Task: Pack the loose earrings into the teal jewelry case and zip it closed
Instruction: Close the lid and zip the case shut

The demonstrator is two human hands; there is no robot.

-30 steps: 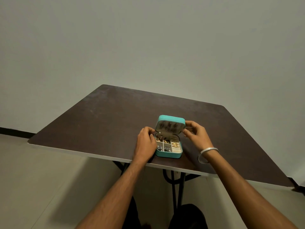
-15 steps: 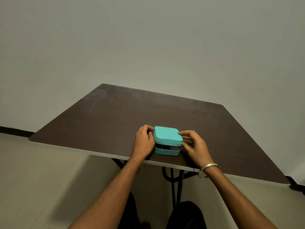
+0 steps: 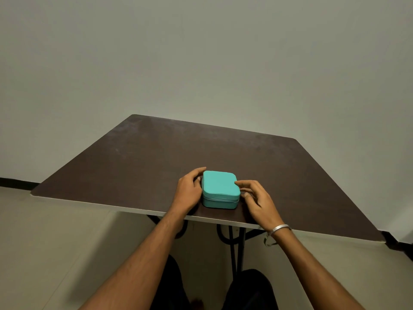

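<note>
Case (image 3: 220,189), one only, teal, lies flat near the front edge of the table (image 3: 138,157), its lid down on the base so nothing inside can be seen. A pale zipper line (image 3: 220,199) runs along the front seam between lid and base; whether it is drawn fully shut is hard to say from this angle, and no pull shows.

Two hands flank the case. Left hand (image 3: 190,190) curls against its left side, fingers wrapped round the far left corner and thumb side against the wall, holding it. Right hand (image 3: 257,198) sits at the right side, forefinger stretched onto the right edge of the lid, the other fingers bent down by the right wall near the seam. It may be pinching something small at the front right corner, but I cannot tell.

One silver bangle (image 3: 279,228) circles the right wrist. One dark brown table with a pale edge carries the case. Under it show dark metal legs (image 3: 234,247) and the person's two dark-clad knees (image 3: 248,285).
</note>
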